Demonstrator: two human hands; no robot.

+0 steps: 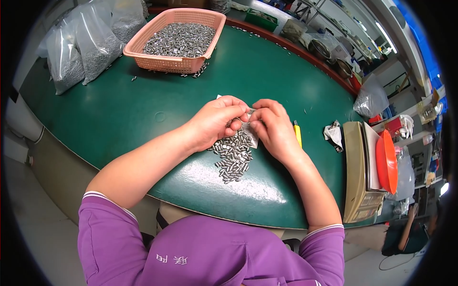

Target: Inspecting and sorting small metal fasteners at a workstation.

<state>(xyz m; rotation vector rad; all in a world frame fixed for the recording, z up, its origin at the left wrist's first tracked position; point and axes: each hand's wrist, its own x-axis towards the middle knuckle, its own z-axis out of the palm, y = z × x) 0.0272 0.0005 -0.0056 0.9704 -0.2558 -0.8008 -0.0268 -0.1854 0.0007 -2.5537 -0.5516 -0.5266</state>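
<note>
My left hand [220,123] is closed, thumb and forefinger pinched at the upper edge of a small clear plastic bag [253,137]. Its other fingers curl over some metal pins, and whether they hold any is hidden. My right hand [275,127] grips the same bag from the other side, fingers bent around it. Both hands meet just above the table. Below them, a loose pile of short silvery metal pins [233,164] spreads toward me on the green tabletop [191,183]. The bag's inside is mostly covered by my fingers.
A pink plastic basket [164,64] full of similar pins stands at the far left, beside filled clear bags [98,45]. Right of my hand lie a yellow cutter [297,133] and a crumpled cloth [334,135]. A scale [354,171] with a red tray [387,162] stands farther right.
</note>
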